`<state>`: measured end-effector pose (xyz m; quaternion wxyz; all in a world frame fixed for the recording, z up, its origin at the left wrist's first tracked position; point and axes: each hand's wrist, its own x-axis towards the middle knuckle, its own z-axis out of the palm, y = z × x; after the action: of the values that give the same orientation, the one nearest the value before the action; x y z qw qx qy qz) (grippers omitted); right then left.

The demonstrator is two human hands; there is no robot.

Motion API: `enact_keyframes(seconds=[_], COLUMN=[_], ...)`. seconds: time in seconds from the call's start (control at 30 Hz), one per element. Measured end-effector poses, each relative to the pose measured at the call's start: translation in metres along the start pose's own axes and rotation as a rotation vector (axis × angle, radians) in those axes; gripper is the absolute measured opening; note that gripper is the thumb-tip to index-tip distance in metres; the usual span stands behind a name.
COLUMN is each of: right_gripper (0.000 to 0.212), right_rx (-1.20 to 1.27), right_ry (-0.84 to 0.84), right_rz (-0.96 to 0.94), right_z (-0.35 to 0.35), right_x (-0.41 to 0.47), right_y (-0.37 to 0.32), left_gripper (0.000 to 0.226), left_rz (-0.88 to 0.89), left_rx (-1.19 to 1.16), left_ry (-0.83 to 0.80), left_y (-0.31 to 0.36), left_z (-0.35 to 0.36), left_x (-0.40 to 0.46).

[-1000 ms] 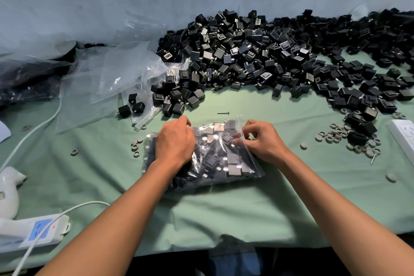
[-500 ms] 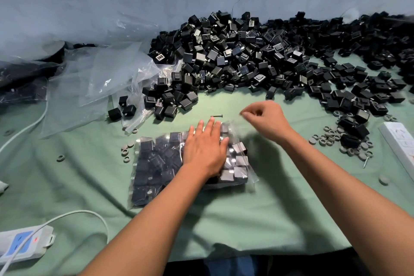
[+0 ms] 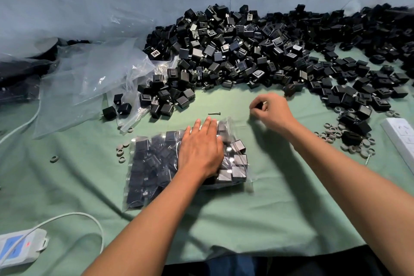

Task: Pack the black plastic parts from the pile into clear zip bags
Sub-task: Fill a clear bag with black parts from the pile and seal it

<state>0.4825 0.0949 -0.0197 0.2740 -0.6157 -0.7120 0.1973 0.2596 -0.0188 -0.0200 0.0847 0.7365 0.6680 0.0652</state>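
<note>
A clear zip bag (image 3: 154, 168) filled with black plastic parts lies flat on the green cloth in front of me. My left hand (image 3: 201, 148) rests palm down on its right half, fingers spread and pointing toward the bag's top edge. My right hand (image 3: 272, 113) hovers to the right of the bag's top corner, fingers curled in a loose pinch; I see nothing held in it. A large pile of black parts (image 3: 257, 51) stretches along the back wall. Empty clear bags (image 3: 89, 78) lie crumpled at the back left.
A loose screw (image 3: 214, 113) lies just beyond the bag. Grey rings (image 3: 349, 141) are scattered at the right and left of the bag. A white power strip (image 3: 401, 134) sits at the right edge, another power strip (image 3: 20, 246) with a cable at the bottom left.
My left hand has shifted from the bag's top left to lie flat on its right half. My right hand let go of the bag's top and moved away to the right.
</note>
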Motion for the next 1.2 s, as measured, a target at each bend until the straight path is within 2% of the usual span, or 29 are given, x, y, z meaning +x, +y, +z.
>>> enact_keyframes(seconds=[0.1, 0.17, 0.27, 0.43, 0.6, 0.67, 0.77, 0.9, 0.97, 1.07, 1.1, 1.2], right_gripper=[0.026, 0.039, 0.031, 0.030, 0.026, 0.020, 0.015, 0.008, 0.005, 0.015, 0.015, 0.007], right_rx=[0.365, 0.507, 0.496, 0.483, 0.623, 0.571, 0.455, 0.374, 0.477, 0.676, 0.658, 0.511], right_ry=[-0.143, -0.221, -0.231, -0.124, -0.084, -0.026, 0.001, -0.100, -0.043, 0.156, 0.186, 0.135], right_rz=[-0.026, -0.063, -0.140, -0.097, 0.002, -0.016, -0.113, -0.220, -0.165, 0.033, 0.056, -0.003], right_z=[-0.001, 0.002, 0.016, 0.032, 0.039, 0.043, 0.047, 0.049, 0.048, 0.044, 0.044, 0.047], right_x=[-0.045, -0.070, -0.086, -0.090, -0.094, -0.094, -0.096, -0.098, -0.098, -0.097, -0.097, -0.099], right_y=[-0.015, -0.021, -0.028, -0.030, -0.027, -0.026, -0.024, -0.024, -0.024, -0.020, -0.019, -0.020], left_gripper=[0.060, 0.060, 0.059, 0.055, 0.045, 0.052, 0.065, 0.040, 0.028, 0.021, 0.020, 0.016], left_rz=[-0.003, -0.003, -0.007, -0.006, 0.084, 0.128, 0.261, 0.455, 0.526, 0.576, 0.582, 0.589], left_rx=[-0.007, -0.014, -0.041, -0.153, -0.302, -0.325, -0.159, 0.047, 0.154, 0.265, 0.289, 0.290], left_ry=[0.006, 0.005, 0.026, 0.096, 0.172, 0.133, 0.000, -0.138, -0.196, -0.274, -0.298, -0.331], left_y=[0.000, 0.000, -0.001, 0.000, -0.001, -0.003, -0.004, -0.001, 0.004, 0.014, 0.016, 0.020], left_z=[0.001, 0.001, 0.001, -0.003, -0.012, -0.018, -0.030, -0.053, -0.062, -0.068, -0.068, -0.069], left_x=[0.000, 0.000, -0.001, -0.006, -0.002, 0.007, 0.026, 0.057, 0.071, 0.083, 0.086, 0.091])
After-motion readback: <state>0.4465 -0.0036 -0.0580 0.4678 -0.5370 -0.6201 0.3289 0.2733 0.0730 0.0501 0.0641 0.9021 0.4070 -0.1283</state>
